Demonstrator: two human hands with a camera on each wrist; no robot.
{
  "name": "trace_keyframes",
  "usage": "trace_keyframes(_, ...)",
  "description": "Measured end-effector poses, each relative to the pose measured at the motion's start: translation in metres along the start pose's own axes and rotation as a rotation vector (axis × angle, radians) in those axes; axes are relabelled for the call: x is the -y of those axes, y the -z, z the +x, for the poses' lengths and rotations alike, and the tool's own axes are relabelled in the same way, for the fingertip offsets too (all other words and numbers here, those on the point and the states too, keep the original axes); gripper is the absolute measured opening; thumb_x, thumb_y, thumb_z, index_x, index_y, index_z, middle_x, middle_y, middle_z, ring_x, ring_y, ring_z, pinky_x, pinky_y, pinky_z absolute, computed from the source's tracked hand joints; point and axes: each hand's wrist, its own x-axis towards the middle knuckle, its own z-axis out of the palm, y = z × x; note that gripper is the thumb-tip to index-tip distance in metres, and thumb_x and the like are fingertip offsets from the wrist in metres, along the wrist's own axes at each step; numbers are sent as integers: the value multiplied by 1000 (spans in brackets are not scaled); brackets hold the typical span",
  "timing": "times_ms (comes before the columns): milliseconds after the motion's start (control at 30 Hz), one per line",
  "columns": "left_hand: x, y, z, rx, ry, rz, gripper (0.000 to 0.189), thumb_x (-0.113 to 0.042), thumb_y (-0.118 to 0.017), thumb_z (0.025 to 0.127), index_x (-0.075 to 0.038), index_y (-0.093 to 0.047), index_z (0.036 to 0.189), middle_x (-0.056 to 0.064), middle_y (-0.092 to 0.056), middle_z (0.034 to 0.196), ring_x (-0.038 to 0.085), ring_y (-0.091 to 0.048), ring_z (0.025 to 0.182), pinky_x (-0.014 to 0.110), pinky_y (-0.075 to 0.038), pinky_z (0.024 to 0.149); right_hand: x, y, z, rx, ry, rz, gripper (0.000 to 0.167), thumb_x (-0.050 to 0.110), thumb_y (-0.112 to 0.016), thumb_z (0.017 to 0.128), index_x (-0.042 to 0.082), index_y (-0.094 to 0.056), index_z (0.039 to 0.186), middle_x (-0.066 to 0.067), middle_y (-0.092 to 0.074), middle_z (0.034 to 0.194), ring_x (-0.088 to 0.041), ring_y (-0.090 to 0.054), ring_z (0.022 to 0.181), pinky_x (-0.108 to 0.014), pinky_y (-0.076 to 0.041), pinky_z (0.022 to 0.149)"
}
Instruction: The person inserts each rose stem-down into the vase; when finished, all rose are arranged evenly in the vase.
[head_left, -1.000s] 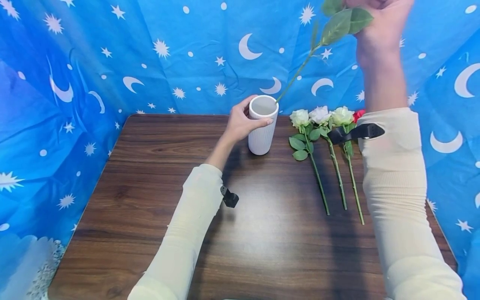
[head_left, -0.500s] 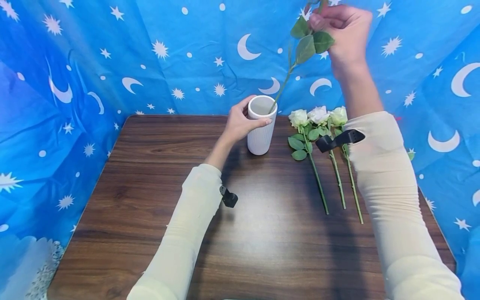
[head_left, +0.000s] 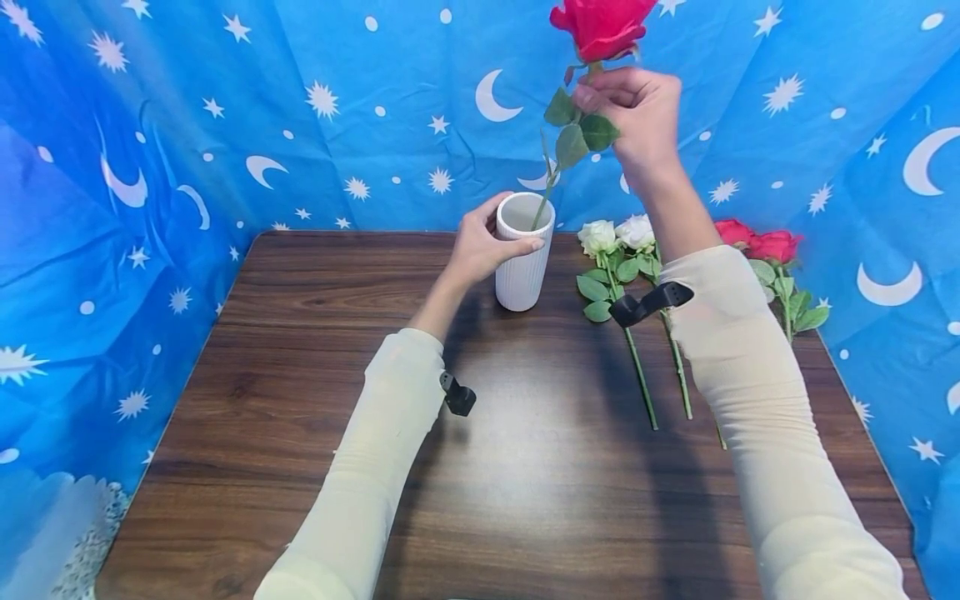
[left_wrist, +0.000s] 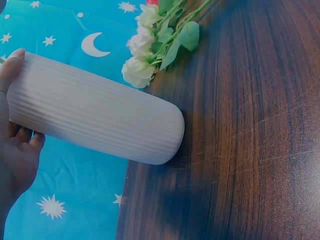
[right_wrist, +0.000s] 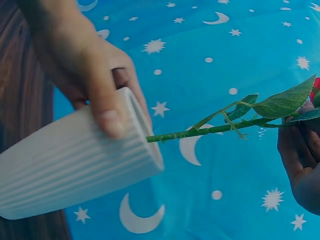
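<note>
White ribbed vase [head_left: 523, 262], unmarked, red rose [head_left: 600, 27]

Left hand [left_wrist: 15, 150] grips ribbed white vase [left_wrist: 95, 117].

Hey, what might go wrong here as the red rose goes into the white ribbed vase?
1. The red rose is long and the white ribbed vase short, so it may lean or tip the vase if the left hand releases the rim.
2. The right hand pinches near the leaves, which could snag on the rim.
</note>
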Motion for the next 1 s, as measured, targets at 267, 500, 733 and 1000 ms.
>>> trace_keyframes(267, 2, 1, 0, 3, -12, -7, 79, -11, -88, 76, -8, -53, 146, 16, -64, 134, 24, -63, 119, 35, -55, 103, -20, -5, -9, 42, -31, -42, 19, -8, -76, 83, 10, -80, 77, 9, -78, 74, -4, -75, 76, -16, -58, 74)
trace_keyframes(500, 2, 1, 0, -1, -23, 5, 76, -13, -89, 76, -7, -55, 144, 14, -65, 132, 21, -64, 117, 31, -55, 102, -31, -6, -18, 54, -48, -77, 17, -4, -77, 83, 12, -81, 78, 11, -78, 75, -4, -75, 78, -17, -57, 77)
trace_keyframes(733, 0, 0, 0, -5, -47, 1, 76, -13, -89, 76, -5, -55, 143, 15, -66, 131, 22, -65, 116, 31, -56, 101, -43, -7, -27, 79, -81, -97, 13, -3, -78, 84, 10, -81, 82, 9, -79, 79, -6, -74, 80, -17, -57, 77)
trace_keyframes(1000, 2, 1, 1, -2, -55, -3, 75, -14, -89, 76, -4, -55, 142, 15, -67, 131, 22, -66, 117, 30, -56, 101, -54, -7, -36, 83, -122, -183, 16, 0, -78, 85, 15, -81, 81, 12, -79, 79, -2, -73, 79, -15, -57, 77)
